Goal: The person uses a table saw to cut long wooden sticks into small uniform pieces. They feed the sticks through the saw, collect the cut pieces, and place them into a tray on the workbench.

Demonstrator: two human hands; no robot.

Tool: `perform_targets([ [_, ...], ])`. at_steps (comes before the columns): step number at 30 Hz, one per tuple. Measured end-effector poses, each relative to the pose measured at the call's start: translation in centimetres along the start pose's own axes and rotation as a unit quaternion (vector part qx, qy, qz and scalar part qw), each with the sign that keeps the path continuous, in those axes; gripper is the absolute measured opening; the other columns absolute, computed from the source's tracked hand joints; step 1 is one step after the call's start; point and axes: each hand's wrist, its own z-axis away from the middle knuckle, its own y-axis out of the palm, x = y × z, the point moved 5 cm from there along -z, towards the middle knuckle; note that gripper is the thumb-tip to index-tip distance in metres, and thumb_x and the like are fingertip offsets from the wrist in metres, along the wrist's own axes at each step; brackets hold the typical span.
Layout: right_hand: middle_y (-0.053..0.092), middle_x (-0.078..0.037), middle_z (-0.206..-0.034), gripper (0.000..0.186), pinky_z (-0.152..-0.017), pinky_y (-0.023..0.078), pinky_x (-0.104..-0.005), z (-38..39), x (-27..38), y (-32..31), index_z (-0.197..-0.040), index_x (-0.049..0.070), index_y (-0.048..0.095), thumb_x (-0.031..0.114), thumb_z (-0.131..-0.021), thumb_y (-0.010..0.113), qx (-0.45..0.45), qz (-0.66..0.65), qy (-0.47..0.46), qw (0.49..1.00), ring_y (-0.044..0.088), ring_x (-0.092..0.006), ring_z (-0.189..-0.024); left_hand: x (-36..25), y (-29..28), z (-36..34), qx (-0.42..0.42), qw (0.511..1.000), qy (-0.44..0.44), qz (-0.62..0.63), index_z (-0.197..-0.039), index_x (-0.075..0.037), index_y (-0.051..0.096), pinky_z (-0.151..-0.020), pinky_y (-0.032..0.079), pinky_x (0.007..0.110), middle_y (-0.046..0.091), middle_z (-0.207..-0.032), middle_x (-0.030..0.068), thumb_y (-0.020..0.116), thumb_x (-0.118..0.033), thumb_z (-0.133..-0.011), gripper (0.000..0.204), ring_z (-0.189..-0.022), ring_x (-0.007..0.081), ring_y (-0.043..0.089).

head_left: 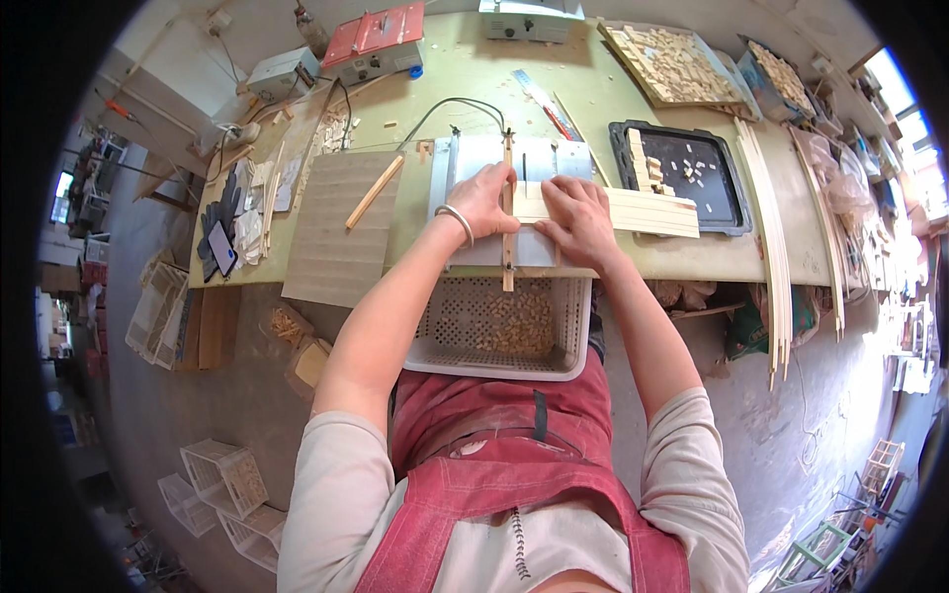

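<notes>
A small table saw point(474, 247) with a flat metal top sits at the bench's front edge, a dark blade slot showing in it. A narrow wooden guide bar point(508, 252) runs front to back across this top. My left hand point(481, 206) is closed at the bar, thumb and fingers against it by the strips' left ends. Several pale wooden strips point(647, 212) lie side by side across the top, reaching out to the right. Over them my right hand point(578, 215) is closed, fingers curled on top and thumb at the near edge. Its palm hides part of the strips.
Below the saw, a plastic basket point(568, 346) holds many small wood pieces. A black tray point(727, 219) with small blocks stands right, long strips point(774, 277) beyond it. To the left lie a brown board point(331, 252) and a phone point(221, 247). A red machine point(374, 44) stands behind.
</notes>
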Motion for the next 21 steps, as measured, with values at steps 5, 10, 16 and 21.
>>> perform_targets([
  [5,0.059,-0.010,-0.142,0.061,-0.120,0.031,-0.0473,-0.7,-0.3,-0.1,-0.140,0.010,0.064,0.037,-0.087,0.078,0.006,-0.003,0.005,1.000,0.047,-0.0321,-0.138,0.5,-0.1,-0.8,-0.006,1.000,-0.001,0.001,-0.121,-0.010,0.056,-0.089,0.056,0.042,0.063,-0.108,0.0148,0.084,-0.027,-0.065,0.064,-0.100,0.0323,0.065],
  [10,0.059,-0.010,-0.143,0.062,-0.119,0.031,-0.0474,-1.3,-0.9,0.2,-0.140,0.010,0.064,0.037,-0.086,0.079,0.001,-0.002,0.009,1.000,0.047,-0.0326,-0.138,0.5,-0.4,-1.6,0.008,1.000,-0.018,0.002,-0.121,-0.012,0.058,-0.093,0.056,0.043,0.066,-0.116,0.0146,0.085,-0.030,-0.065,0.066,-0.107,0.0353,0.066],
  [16,0.059,-0.010,-0.143,0.062,-0.119,0.031,-0.0473,-2.1,-1.3,0.3,-0.139,0.010,0.064,0.037,-0.086,0.079,-0.001,-0.008,0.008,1.000,0.047,-0.0330,-0.138,0.8,-0.7,-2.5,0.018,0.999,-0.029,-0.014,-0.122,-0.013,0.058,-0.095,0.056,0.044,0.068,-0.121,0.0144,0.086,-0.033,-0.065,0.066,-0.111,0.0365,0.067],
  [21,0.058,-0.011,-0.143,0.062,-0.120,0.030,-0.0471,-2.5,-1.5,0.3,-0.140,0.011,0.064,0.036,-0.086,0.079,0.000,-0.010,0.012,1.000,0.047,-0.0331,-0.138,0.9,-0.9,-2.9,0.017,0.999,-0.025,-0.016,-0.122,-0.013,0.058,-0.096,0.056,0.043,0.068,-0.123,0.0148,0.086,-0.033,-0.065,0.066,-0.112,0.0357,0.067],
])
